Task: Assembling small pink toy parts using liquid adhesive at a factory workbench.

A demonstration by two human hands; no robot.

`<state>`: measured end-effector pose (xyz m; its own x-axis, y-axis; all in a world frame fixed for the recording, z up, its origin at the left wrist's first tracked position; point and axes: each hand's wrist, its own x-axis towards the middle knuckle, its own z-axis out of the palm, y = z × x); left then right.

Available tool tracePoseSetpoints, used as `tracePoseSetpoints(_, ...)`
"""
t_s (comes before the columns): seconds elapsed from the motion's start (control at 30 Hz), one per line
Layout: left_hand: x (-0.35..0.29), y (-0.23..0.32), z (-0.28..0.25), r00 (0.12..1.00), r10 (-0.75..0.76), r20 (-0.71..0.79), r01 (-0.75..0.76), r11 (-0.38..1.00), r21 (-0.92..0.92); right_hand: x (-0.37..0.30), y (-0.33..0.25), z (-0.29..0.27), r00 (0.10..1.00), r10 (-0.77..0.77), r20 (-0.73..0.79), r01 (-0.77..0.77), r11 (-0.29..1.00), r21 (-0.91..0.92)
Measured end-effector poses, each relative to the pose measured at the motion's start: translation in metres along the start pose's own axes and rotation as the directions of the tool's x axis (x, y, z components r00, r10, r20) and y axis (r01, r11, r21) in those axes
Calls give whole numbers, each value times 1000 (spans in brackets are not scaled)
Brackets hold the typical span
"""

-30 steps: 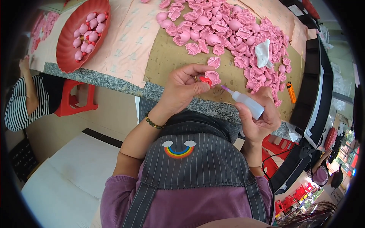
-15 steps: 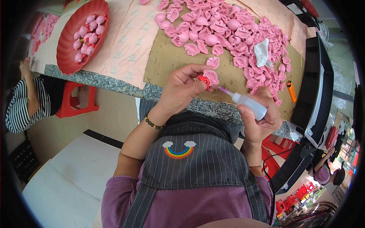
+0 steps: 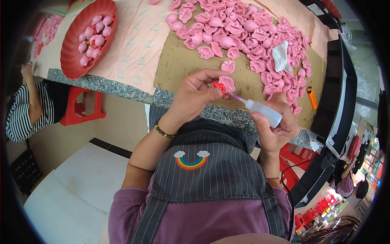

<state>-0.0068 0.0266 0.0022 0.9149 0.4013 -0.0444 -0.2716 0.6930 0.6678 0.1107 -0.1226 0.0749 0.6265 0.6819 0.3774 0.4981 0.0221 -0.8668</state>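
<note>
Between the thumb and fingers of my left hand (image 3: pixel 195 94) is a small red piece (image 3: pixel 219 88), with a pink hollow shell piece (image 3: pixel 227 83) beside it at the fingertips. My right hand (image 3: pixel 282 124) is wrapped round a translucent squeeze bottle (image 3: pixel 265 114). Its thin purple nozzle (image 3: pixel 235 96) points left, with the tip at or very near the red piece; whether they touch I cannot tell. Just beyond my left fingers a loose pink shell (image 3: pixel 228 66) lies on the brown board (image 3: pixel 170 65).
A large heap of pink shells (image 3: pixel 227 28) covers the board's far side, with a white cloth (image 3: pixel 280 57) on it. An orange cutter (image 3: pixel 311 98) lies at right. A red scalloped dish (image 3: pixel 67 57) holds pink balls at left. Beyond it sits a person in a striped sleeve (image 3: pixel 35 110).
The squeeze bottle in my right hand has moved a little left, bringing its nozzle tip up to the pieces. My left hand holds nearly the same place, the pieces shifted slightly.
</note>
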Motion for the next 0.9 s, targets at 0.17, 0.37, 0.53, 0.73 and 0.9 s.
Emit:
tracePoseSetpoints(0.17,1,-2,0,1000,0,-7,0,1000,4,-1,2,0,999,9,-46,-7,999,50)
tracePoseSetpoints(0.37,0,-2,-1,998,-58,-28,58,998,9,1,4,2,998,-64,-27,65,997,51)
tracePoseSetpoints(0.53,0,-1,0,997,-69,-34,69,998,-1,3,5,3,992,-121,22,121,993,14)
tracePoseSetpoints(0.73,0,0,2,996,-76,-46,76,997,-2,4,4,4,991,-133,22,133,991,4)
tracePoseSetpoints(0.9,0,-1,1,996,-75,-41,75,997,-2,3,2,0,994,-109,8,109,994,8)
